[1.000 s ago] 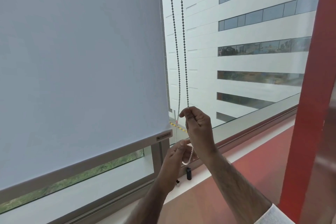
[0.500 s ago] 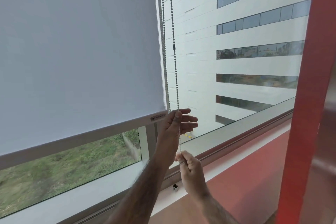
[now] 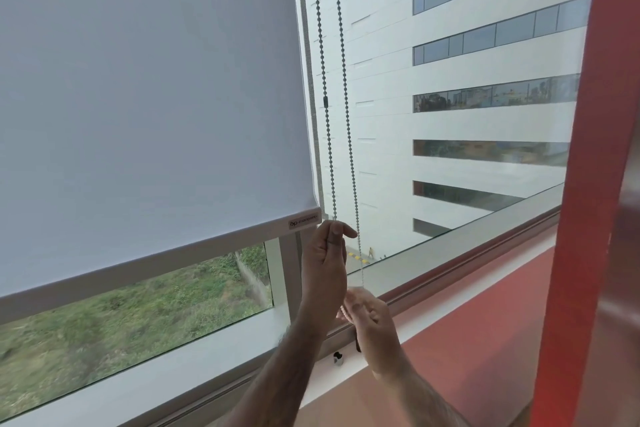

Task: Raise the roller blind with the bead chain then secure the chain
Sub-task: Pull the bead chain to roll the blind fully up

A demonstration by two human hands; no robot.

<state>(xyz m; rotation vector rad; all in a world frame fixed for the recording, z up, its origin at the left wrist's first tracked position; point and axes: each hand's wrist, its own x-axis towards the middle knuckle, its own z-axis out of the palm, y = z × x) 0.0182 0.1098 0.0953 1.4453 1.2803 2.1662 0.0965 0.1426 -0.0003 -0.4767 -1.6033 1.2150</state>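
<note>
A white roller blind covers the upper left window; its bottom bar hangs well above the sill, showing grass below. A bead chain hangs as two strands just right of the blind, with a small black connector on the left strand. My left hand pinches the left strand beside the bar's right end. My right hand is lower, fingers closed around the chain's bottom loop near the sill. A small chain holder sits on the frame just below my right hand.
The white window sill runs along the bottom. A red ledge lies to the right, and a red pillar stands at the far right. A white building shows through the glass.
The blind's bottom bar has risen, uncovering more grass. The black connector has travelled down the chain. My left hand has gone up to the bar's end while my right has dropped to the loop.
</note>
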